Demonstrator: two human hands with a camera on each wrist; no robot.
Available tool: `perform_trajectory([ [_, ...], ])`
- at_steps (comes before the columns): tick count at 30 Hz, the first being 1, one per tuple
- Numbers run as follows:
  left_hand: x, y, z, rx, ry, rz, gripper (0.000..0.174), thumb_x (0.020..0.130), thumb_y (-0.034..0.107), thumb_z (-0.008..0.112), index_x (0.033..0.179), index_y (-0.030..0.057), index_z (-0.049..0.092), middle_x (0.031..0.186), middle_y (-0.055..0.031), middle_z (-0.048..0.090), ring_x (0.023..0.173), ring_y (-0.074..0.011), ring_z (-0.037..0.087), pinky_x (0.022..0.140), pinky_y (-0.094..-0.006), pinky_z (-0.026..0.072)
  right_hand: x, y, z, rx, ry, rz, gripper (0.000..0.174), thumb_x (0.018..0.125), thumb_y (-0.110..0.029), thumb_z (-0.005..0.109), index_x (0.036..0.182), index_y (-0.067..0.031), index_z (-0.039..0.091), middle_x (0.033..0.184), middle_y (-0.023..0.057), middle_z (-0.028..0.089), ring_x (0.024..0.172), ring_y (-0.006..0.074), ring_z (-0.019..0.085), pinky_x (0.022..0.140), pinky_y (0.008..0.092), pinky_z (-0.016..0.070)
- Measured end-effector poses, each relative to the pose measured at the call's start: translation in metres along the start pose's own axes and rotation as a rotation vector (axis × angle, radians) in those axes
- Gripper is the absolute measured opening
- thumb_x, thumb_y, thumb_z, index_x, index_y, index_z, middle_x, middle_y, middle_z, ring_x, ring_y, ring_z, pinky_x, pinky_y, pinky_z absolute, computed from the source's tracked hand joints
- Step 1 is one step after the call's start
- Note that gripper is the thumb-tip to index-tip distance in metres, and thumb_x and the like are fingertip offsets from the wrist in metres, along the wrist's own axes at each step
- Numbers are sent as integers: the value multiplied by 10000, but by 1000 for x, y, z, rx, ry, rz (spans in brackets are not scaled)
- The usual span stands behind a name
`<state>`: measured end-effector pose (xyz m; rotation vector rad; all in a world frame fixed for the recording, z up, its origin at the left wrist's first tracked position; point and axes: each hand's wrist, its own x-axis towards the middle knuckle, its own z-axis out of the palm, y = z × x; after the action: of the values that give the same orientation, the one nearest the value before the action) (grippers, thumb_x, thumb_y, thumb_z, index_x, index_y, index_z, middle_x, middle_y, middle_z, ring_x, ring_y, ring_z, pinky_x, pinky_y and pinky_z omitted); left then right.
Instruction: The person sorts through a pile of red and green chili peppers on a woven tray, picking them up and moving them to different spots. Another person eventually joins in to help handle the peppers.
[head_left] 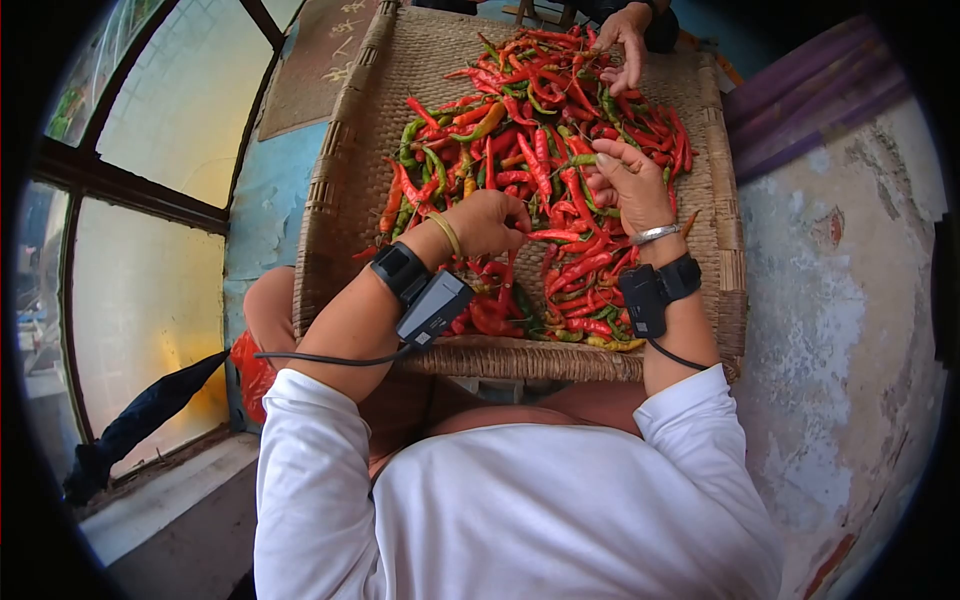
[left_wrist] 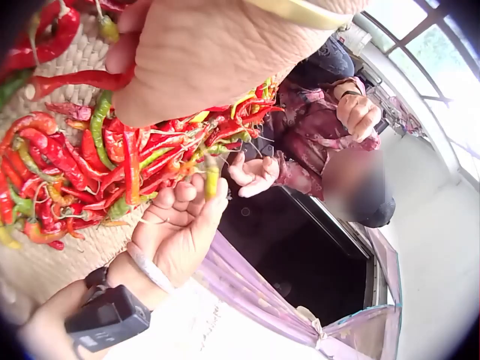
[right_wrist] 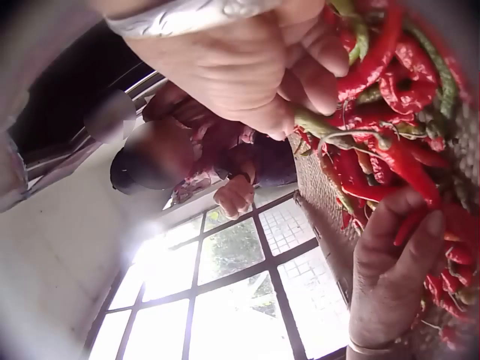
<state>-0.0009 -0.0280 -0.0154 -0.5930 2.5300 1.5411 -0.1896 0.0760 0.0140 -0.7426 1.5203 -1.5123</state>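
Red and green chili peppers (head_left: 540,150) lie heaped in a woven tray (head_left: 340,215). My left hand (head_left: 485,222) is low over the near part of the heap, fingers curled round a red chili pepper (left_wrist: 82,80) whose end pokes out in the left wrist view. My right hand (head_left: 632,185), palm turned up, pinches a yellow-green chili pepper (left_wrist: 212,178) between thumb and fingers. In the right wrist view this pepper (right_wrist: 313,121) shows at the fingertips with its stem outward, and my left hand (right_wrist: 390,274) is below it.
Another person's hand (head_left: 625,45) reaches over the far side of the heap. The tray's thick near rim (head_left: 520,360) runs across my lap. Windows (head_left: 150,210) stand at the left, with a dark umbrella-like bundle (head_left: 150,420) beside them. A worn wall (head_left: 830,260) rises at the right.
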Motion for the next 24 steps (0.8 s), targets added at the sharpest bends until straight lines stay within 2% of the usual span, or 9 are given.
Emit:
perform_trajectory([
  [3,0,2,-1,-225,-19,-81,168,742,125,603,874,26,577,620,-37,559,537,-110,540,495,-254,440,-1,-8,10,351,218,-26,355,822,-165,566,1104,40,501,791,57,590,644,103,581,520,202,463],
  [5,1,4,-3,-488,14,-120,122,760,107,592,857,37,564,627,-12,544,531,-68,517,464,-222,417,-3,1,6,280,153,9,353,822,-132,551,1128,32,490,789,41,585,666,92,580,551,196,456],
  [7,-1,11,-4,-589,69,-133,97,780,115,590,853,58,560,637,15,543,525,-50,503,460,-198,403,-3,9,6,-316,-194,128,358,812,-112,547,1143,9,485,780,13,577,647,73,561,548,189,444],
  [8,-3,14,-5,-692,124,-147,73,800,123,588,849,80,556,647,42,542,518,-32,489,455,-175,389,-9,7,12,-332,-331,137,342,804,-97,543,1138,-32,502,770,-16,564,622,49,537,530,178,428],
  [12,2,2,-2,-666,118,-98,69,804,127,587,849,84,558,663,48,547,521,-30,493,457,-176,398,-20,5,29,-214,-388,122,191,809,-117,551,988,-56,570,711,-29,553,588,45,523,492,180,420],
  [15,2,5,0,-579,59,-82,90,828,165,567,860,81,562,677,40,554,525,-32,497,461,-179,404,-17,6,28,-337,-329,59,130,810,-133,560,899,-41,581,674,-17,555,547,47,510,475,180,418],
  [21,5,1,-3,-757,298,-120,195,846,231,547,865,41,584,658,13,558,525,-47,495,470,-202,414,-9,1,12,-252,-78,81,143,804,-181,575,801,-38,578,592,-12,533,457,34,477,417,181,398],
  [23,7,-6,-7,-679,495,-138,181,847,209,544,837,34,591,644,9,556,509,-55,490,466,-207,411,-8,-2,4,-233,-106,81,153,796,-194,582,791,-41,576,583,-13,528,443,32,472,401,176,386],
  [24,9,-12,-9,-577,551,-140,179,840,195,550,823,23,596,632,7,554,507,-60,488,469,-208,409,-10,-7,1,-344,-258,166,151,797,-192,580,787,-41,576,579,-15,525,438,31,469,394,175,380],
])
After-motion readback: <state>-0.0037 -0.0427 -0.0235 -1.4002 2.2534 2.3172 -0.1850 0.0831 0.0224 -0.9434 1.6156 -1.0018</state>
